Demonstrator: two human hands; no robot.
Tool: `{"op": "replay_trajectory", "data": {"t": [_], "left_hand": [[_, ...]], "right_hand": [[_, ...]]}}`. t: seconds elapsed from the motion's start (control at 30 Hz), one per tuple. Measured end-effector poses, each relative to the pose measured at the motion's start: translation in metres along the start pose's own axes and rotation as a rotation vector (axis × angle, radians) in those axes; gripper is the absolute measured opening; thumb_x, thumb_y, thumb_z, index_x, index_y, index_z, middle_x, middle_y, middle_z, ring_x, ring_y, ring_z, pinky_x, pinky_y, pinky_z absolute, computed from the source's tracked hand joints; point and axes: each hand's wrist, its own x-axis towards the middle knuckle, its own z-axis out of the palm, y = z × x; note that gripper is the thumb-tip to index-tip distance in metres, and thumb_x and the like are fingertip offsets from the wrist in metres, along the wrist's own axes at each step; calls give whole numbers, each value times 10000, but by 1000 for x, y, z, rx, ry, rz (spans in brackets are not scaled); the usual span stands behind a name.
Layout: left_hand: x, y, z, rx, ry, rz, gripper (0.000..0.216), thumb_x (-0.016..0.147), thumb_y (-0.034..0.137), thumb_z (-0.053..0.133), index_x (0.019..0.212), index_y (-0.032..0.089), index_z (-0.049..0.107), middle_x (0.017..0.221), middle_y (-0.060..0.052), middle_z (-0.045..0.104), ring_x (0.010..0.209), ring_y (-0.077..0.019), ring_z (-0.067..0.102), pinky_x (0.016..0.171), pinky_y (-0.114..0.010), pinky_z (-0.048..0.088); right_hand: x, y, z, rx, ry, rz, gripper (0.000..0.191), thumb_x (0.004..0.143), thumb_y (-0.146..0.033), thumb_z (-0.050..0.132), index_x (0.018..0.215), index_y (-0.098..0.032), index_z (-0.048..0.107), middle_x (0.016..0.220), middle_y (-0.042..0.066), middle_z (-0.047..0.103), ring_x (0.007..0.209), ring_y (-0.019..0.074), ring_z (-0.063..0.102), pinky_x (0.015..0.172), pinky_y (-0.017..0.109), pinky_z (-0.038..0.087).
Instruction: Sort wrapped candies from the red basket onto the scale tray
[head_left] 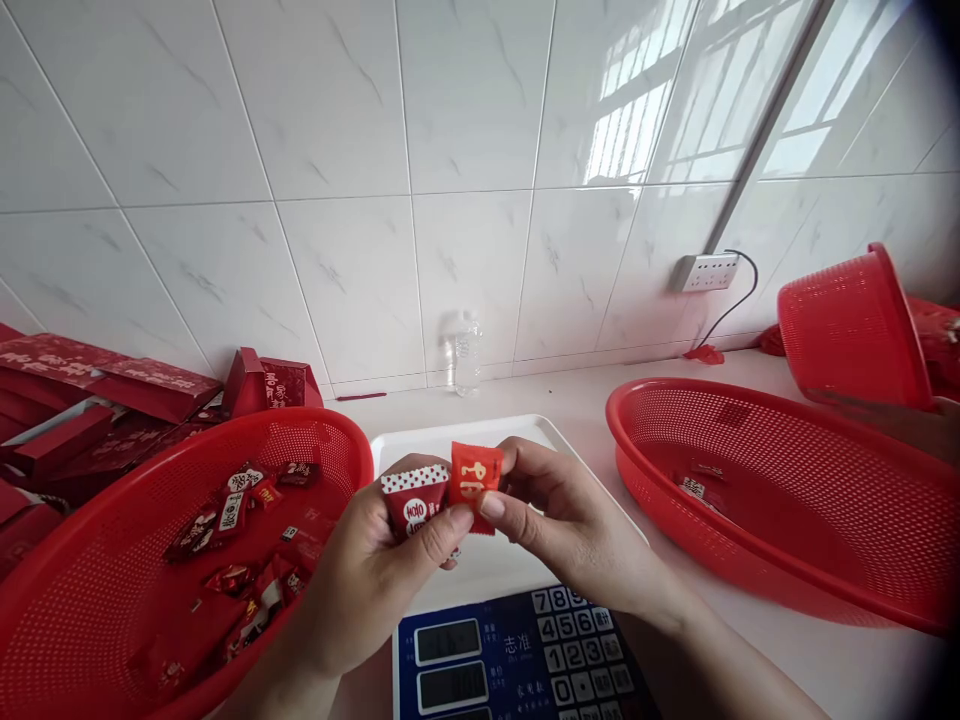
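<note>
Above the white tray (pixel 480 585) of a scale, my two hands meet. My left hand (pixel 375 570) is closed on a dark red candy packet (pixel 415 505) with a white, heart-dotted top edge. Between the thumb and fingers of my right hand (pixel 570 520) is an orange-red candy packet (pixel 475 468) with gold lettering. My left thumb tip also touches near its lower edge. Fingers partly hide both packets, and whether more lie behind them I cannot tell. Below is the scale's blue keypad panel (pixel 517 650) with grey displays.
A red basket (pixel 352 440) with assorted wrapped candies stands at left, before red boxes (pixel 157 390). At right is another red basket (pixel 630 430) with a few candies. Another person's hand (pixel 892 420) is beside a tilted red basket (pixel 847 320). A clear bottle (pixel 468 355) stands by the wall.
</note>
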Motion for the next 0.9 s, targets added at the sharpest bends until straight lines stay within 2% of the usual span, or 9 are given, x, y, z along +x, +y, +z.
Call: {"op": "replay_trajectory", "data": {"t": [0.13, 0.27, 0.4, 0.5, 0.57, 0.7, 0.9], "left_hand": [[-3, 7, -2, 2, -111, -47, 150, 895, 375, 649, 878, 231, 688, 782, 0, 593, 691, -139, 506, 601, -244, 452], [-3, 9, -2, -55, -200, -53, 205, 913, 373, 607, 785, 216, 637, 708, 9, 535, 649, -131, 446, 576, -242, 402], [-4, 10, -1, -47, -202, -66, 246, 897, 379, 630, 727, 209, 577, 661, 25, 452, 626, -130, 397, 569, -251, 372], [-4, 11, -1, -51, -198, -50, 187, 880, 333, 660, 752, 207, 605, 717, 14, 498, 664, -133, 439, 605, -248, 399], [-3, 11, -1, -53, -204, -32, 157, 895, 322, 646, 786, 210, 633, 734, 15, 513, 669, -128, 444, 612, -240, 403], [-1, 12, 1, -62, -215, -16, 202, 928, 349, 607, 778, 214, 618, 714, 27, 506, 656, -120, 435, 603, -230, 403], [-2, 13, 0, -23, -217, -18, 169, 933, 319, 590, 806, 214, 628, 739, 17, 533, 666, -124, 440, 611, -238, 396]], "right_hand": [[-1, -2, 0, -66, -131, -50, 549, 864, -702, 565, 717, -173, 582, 660, -3, 535, 616, 119, 465, 550, 251, 393], [0, -1, 2, -35, -180, -103, 542, 944, -622, 506, 652, -170, 570, 592, -18, 506, 550, 98, 432, 505, 236, 343], [0, -2, 3, 17, -207, -138, 536, 927, -617, 540, 619, -179, 544, 586, -30, 478, 558, 98, 422, 532, 243, 366], [0, -4, 4, 20, -228, -156, 531, 923, -621, 543, 622, -184, 527, 583, -40, 453, 544, 92, 394, 501, 233, 339], [0, -4, 5, -11, -216, -164, 515, 942, -588, 536, 623, -185, 510, 578, -45, 439, 533, 85, 377, 485, 227, 320], [-2, -2, 8, -63, -177, -222, 463, 996, -476, 510, 636, -184, 503, 596, -43, 460, 547, 80, 412, 519, 218, 361], [-5, -2, 9, -177, -92, -290, 479, 1012, -460, 480, 612, -196, 491, 569, -37, 488, 532, 91, 447, 530, 232, 384]]}}
